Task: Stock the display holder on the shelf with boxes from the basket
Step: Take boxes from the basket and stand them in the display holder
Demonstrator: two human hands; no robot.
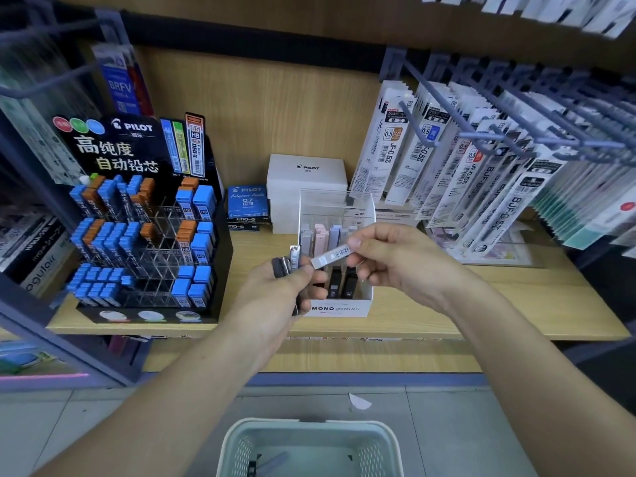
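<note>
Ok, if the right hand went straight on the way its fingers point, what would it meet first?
Probably the bundle of boxes gripped in the left hand: the right hand points leftward, and its pinched white box nearly touches them. Depth is unclear.

Below the hands, the basket is cut off at the bottom edge. The left hand covers the lower ends of its boxes. Print on the box in the right hand is blurred.

Matls & finishes
Shelf matt wood-grain; display holder smooth white card; basket pale plastic, perforated walls; lead rack clear glossy acrylic; floor tiles smooth, slight sheen.
</note>
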